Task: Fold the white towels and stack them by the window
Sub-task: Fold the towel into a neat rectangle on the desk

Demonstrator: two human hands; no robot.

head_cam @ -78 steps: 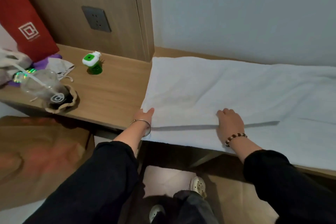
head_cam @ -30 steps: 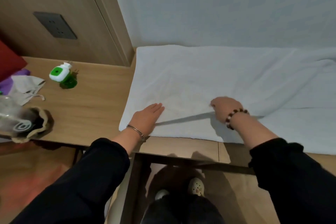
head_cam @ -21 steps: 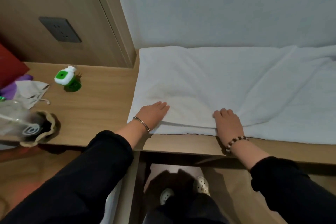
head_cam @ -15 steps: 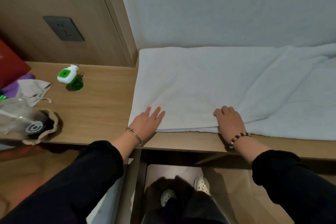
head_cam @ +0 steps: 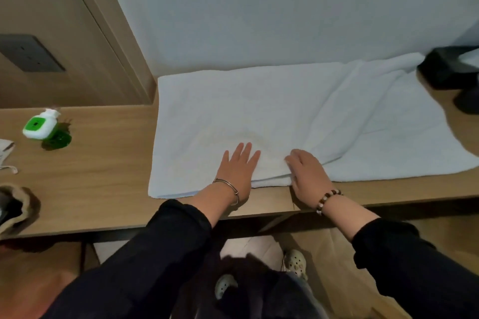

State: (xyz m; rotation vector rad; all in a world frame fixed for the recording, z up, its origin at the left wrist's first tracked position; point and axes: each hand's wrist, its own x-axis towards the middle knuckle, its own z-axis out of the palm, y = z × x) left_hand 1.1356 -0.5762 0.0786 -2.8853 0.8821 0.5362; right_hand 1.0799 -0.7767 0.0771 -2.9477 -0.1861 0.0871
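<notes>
Here, the white towel [head_cam: 259,111] lies spread on the wooden desk [head_cam: 103,176], its far edge against the wall. The left hand [head_cam: 237,168] presses flat near its front edge, fingers straight and spread. Just beside it at 3 o'clock, the right hand [head_cam: 308,176] rests on a fold with fingers bent; whether it pinches the cloth cannot be told. A green-and-white bottle [head_cam: 41,127] stands at the towel's 9 o'clock.

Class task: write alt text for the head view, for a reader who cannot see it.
A person's left hand lies flat, fingers straight, on a white terry towel spread over a light wooden counter; the right hand grips its folded near edge. A green-and-white plastic device sits at far left.
</notes>
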